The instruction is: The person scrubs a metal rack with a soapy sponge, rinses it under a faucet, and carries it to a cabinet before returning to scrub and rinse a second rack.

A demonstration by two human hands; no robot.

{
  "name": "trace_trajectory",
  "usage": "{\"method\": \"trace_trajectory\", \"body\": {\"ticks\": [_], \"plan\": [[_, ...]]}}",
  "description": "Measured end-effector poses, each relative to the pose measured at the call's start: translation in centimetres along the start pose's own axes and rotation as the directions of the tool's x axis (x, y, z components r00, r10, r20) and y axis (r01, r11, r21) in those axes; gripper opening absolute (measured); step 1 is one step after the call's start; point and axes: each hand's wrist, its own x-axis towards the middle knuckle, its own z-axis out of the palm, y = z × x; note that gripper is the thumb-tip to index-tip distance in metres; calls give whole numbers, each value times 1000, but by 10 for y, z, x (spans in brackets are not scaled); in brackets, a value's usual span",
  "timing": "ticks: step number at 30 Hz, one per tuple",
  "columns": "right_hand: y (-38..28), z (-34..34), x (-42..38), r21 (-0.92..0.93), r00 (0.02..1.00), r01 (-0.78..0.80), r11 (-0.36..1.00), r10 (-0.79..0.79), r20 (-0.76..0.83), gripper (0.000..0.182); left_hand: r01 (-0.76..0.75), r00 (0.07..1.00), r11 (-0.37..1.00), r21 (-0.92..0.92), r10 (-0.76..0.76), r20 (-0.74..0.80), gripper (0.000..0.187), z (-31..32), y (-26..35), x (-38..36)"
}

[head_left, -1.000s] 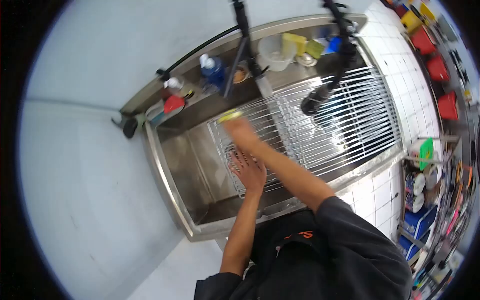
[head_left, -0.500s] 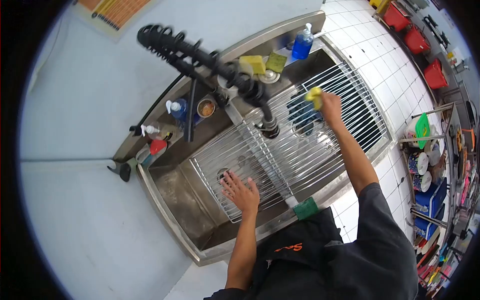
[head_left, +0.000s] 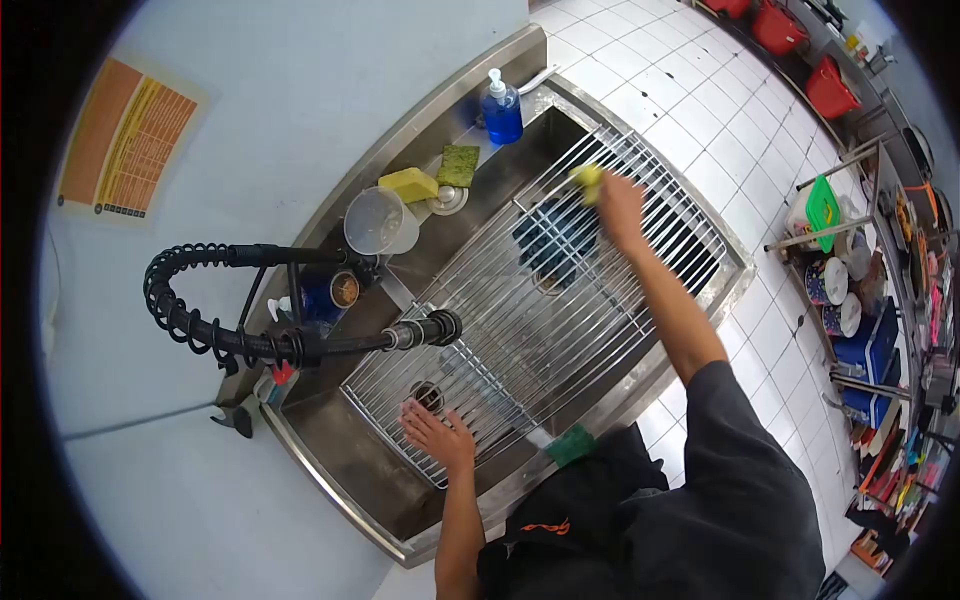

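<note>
A wire rack [head_left: 520, 330] lies across the two basins of a steel sink [head_left: 350, 450]. My right hand [head_left: 620, 210] grips a yellow sponge [head_left: 590, 182] against the bars near the rack's far right end. On the rack's near left end my left hand [head_left: 440, 438] rests with its fingers spread, holding nothing. Beneath the bars a dark blue cloth [head_left: 555, 240] shows in the right basin. The black spring-hose faucet [head_left: 425, 330] hangs over the left part of the rack.
On the back ledge are a blue soap bottle [head_left: 502, 112], a yellow sponge block [head_left: 408, 185], a green scouring pad [head_left: 458, 166] and a clear plastic tub [head_left: 380, 222]. A green pad [head_left: 571, 446] lies on the front rim. Shelves with a green-lidded container [head_left: 822, 212] stand right.
The view has shifted, and the faucet now appears lower and further left, with its head turned. My right hand and sponge have moved a little along the rack; my left hand stays flat on it.
</note>
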Motion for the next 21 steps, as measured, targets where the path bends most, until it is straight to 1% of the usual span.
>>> {"method": "trace_trajectory", "body": {"ticks": [1,2,3,5,7,9,10,11,13,14,15,16,17,19,21], "plan": [[22,-9,20,-125,988,-148,981,153,36,24,-7,1000,1000,-3,7,-12,73,0,1,-1],[48,-10,31,-130,988,-153,980,146,-58,25,2,1000,1000,0,-2,-10,73,0,1,-2],[58,-14,45,-184,975,-203,962,180,-130,27,7,1000,1000,1,-7,-10,73,1,1,-1],[64,-12,51,-219,960,-279,935,266,-87,24,18,1000,1000,1,-18,-7,73,2,1,-1],[39,1,28,-111,973,-231,967,231,-14,21,34,999,999,-7,-34,0,73,3,3,-1],[-7,4,-6,-110,978,-82,991,102,185,29,9,1000,1000,-5,-9,-10,74,3,3,2],[-20,-1,-26,-4,985,156,988,-156,70,33,4,1000,1000,-5,-4,-21,75,4,4,3],[-26,-5,-41,77,917,399,914,-395,-60,36,7,1000,1000,1,-7,-27,75,4,3,-1],[18,8,-24,-68,954,301,951,-301,9,28,5,999,1000,8,-5,-37,76,8,0,-2],[44,3,-7,-87,991,132,987,-129,47,28,7,999,1000,9,-6,-51,76,9,-1,-1],[71,-2,8,-109,999,-1,994,-5,-54,28,16,998,1000,14,-15,-57,75,9,-1,0],[78,-22,15,-221,985,-158,962,138,-106,28,25,998,1000,19,-24,-61,75,8,0,-1],[82,-32,16,-198,971,-211,957,181,-157,30,29,998,999,21,-28,-63,75,7,2,-1],[78,-11,-1,-179,991,-50,983,27,-128,30,19,997,1000,21,-17,-75,73,7,3,-2],[33,6,-36,-71,1000,-9,997,9,0,31,11,996,1000,16,-9,-90,72,8,4,-1]]}}
